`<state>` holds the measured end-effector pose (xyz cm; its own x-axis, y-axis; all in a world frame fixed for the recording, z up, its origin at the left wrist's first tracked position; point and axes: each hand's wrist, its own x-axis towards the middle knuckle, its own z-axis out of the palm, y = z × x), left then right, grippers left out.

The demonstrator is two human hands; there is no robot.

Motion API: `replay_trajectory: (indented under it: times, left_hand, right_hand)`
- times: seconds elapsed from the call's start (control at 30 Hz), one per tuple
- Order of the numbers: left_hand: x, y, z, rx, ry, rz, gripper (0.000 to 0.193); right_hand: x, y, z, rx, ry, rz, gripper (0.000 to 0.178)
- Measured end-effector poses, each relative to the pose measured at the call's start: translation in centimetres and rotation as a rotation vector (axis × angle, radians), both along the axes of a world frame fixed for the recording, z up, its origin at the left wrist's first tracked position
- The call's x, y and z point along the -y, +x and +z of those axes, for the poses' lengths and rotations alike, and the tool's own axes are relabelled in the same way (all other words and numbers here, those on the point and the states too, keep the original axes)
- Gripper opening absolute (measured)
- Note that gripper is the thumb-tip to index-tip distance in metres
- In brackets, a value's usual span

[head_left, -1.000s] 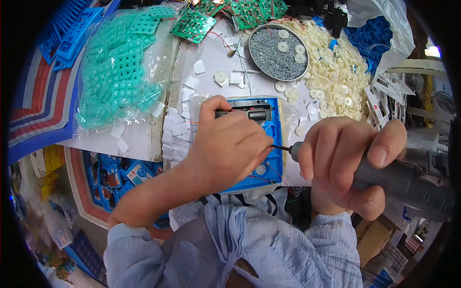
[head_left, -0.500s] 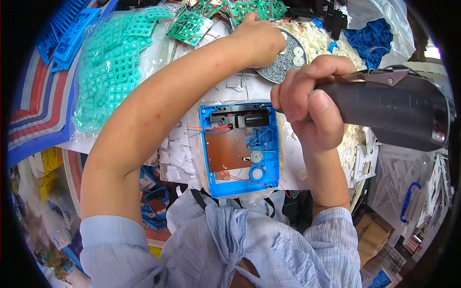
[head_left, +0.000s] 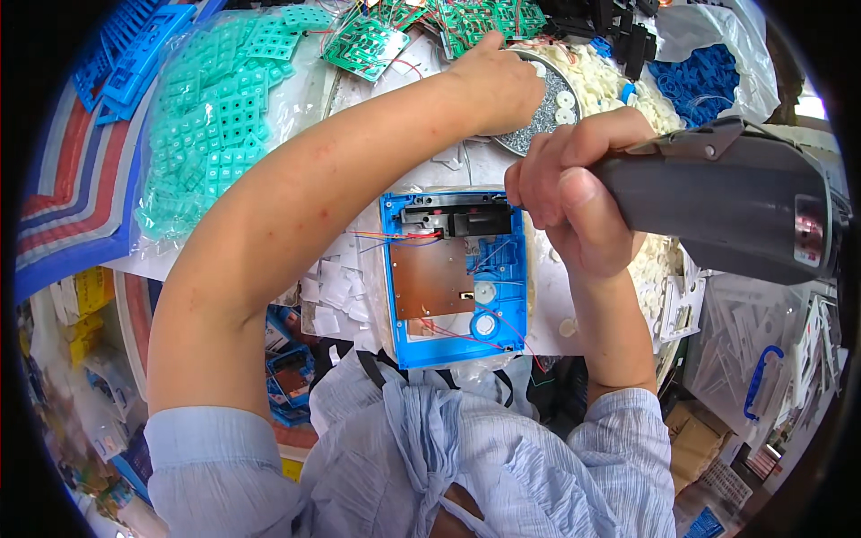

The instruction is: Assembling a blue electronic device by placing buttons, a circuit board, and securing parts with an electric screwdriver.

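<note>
My right hand grips a dark grey electric screwdriver lying sideways. Its front end points at the upper right corner of an open blue plastic housing; the tip is hard to see. Inside the housing lie a brown circuit board, a black mechanism block along the top, and thin red and blue wires. My left arm stretches across the table. My left hand is at a round dish of small metal screws, its fingers curled and partly hidden; what they hold does not show.
Bagged green keypads lie left, with blue plastic panels beyond. Green circuit boards are heaped at the back. Cream parts, a bag of blue pieces and a clear bin of white strips stand right. White paper pieces lie beside the housing.
The table and its things sit slightly farther right in the view. My left hand stays at the dish with a small shift, and my right hand still holds the screwdriver at the housing's corner.
</note>
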<state>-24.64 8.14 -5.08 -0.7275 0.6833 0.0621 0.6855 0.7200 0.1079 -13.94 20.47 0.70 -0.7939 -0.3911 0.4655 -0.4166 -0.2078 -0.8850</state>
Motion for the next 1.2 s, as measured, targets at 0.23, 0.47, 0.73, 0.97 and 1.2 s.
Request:
replay_trajectory:
  times: [0.23, 0.47, 0.73, 0.97, 1.2]
  left_hand:
    - [0.5, -1.1, 0.6, 0.018, 0.03, 0.021, 0.026]
    - [6.1, 5.5, 5.1, 0.408, 0.769, -0.001, 0.019]
    - [9.5, 18.2, 3.8, 0.134, 0.699, 0.114, 0.013]
    - [9.6, 20.0, 2.8, 0.071, 0.829, 0.184, 0.017]
    - [10.1, 19.7, 2.5, -0.025, 0.807, 0.171, 0.022]
  right_hand:
    - [0.2, 0.0, -0.5, 0.0, 0.089, -0.013, 0.027]
    - [-0.6, 0.2, 2.5, 0.016, -0.173, 0.088, 0.028]
    - [0.2, 2.9, 5.9, 0.11, -0.237, 0.389, 0.034]
    - [1.6, 4.2, 5.7, 0.147, -0.206, 0.351, 0.035]
    - [2.3, 4.2, 5.6, 0.175, -0.166, 0.328, 0.034]
